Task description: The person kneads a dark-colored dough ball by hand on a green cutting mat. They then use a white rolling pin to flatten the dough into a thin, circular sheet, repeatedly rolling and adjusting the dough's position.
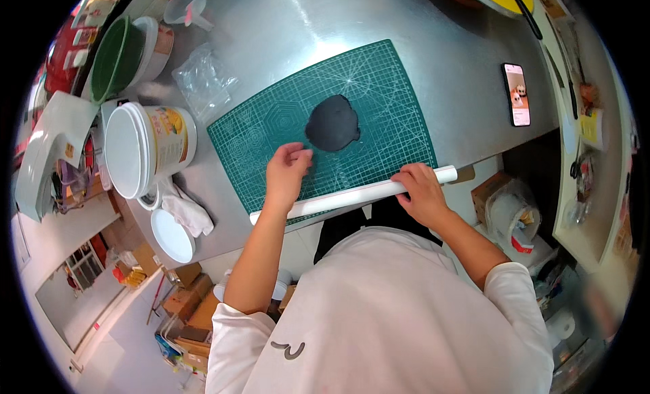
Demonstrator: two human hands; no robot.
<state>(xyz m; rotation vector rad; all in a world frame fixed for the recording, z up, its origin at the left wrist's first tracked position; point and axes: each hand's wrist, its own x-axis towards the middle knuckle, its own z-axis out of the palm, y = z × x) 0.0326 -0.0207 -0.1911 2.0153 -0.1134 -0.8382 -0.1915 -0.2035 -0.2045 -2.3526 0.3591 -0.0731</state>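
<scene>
A flattened dark grey, dough-like piece (pixel 333 123) lies on a green gridded cutting mat (pixel 391 109). Its outline is uneven. Just below its left side is my left hand (pixel 289 171), raised with fingers bent and apart, holding nothing that I can see. A long white plastic pipe (pixel 345 194) lies across the mat's near edge, passing beneath my left forearm. The fingers of my right hand (pixel 420 192) rest over the pipe close to its right end; the thumb is on the near side.
On the metal table (pixel 244 33), a clear plastic bag (pixel 204 81), a lidded white bucket (pixel 170 140), a green basin (pixel 116 63), a cloth (pixel 188 211) and a white lid (pixel 172 236) are at the left. A lit phone (pixel 516 95) lies at the right.
</scene>
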